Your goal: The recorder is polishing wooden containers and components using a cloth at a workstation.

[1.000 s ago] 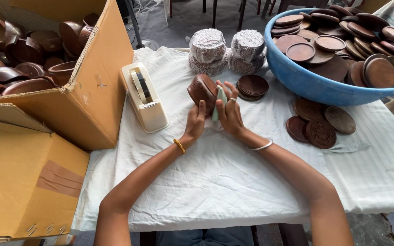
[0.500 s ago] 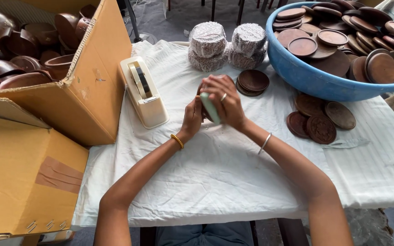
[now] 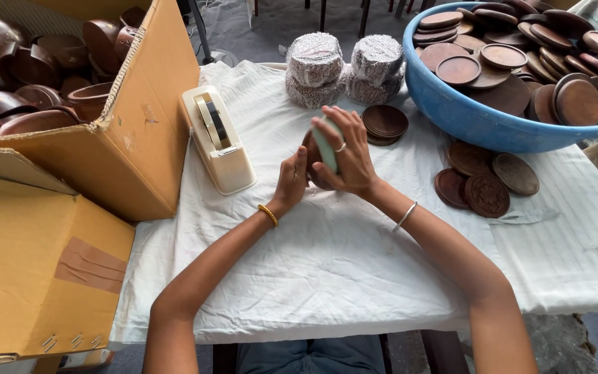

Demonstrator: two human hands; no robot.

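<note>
i see the brown wooden bowl [image 3: 311, 161] raised over the bench [image 3: 327, 263], clasped between both grips: left hand [image 3: 291, 181] grasping its near side, right hand [image 3: 346, 156] pressing a pale green pad [image 3: 326, 144] against it.

1. Worktop [image 3: 354, 277], draped in a wrinkled white cloth.
2. Cream tape dispenser [image 3: 219, 141] as landmark, resting left of centre.
3. Open cardboard box [image 3: 115, 131] of dark wooden bowls just left of the dispenser.
4. Two foil-wrapped bundles [image 3: 344, 69] right of it, further back.
5. Short stack of brown discs [image 3: 383, 124] right of it.
6. Blue tub [image 3: 479, 125] of wooden discs far right.
7. Carved discs [image 3: 486, 183] loose below the tub.
</note>
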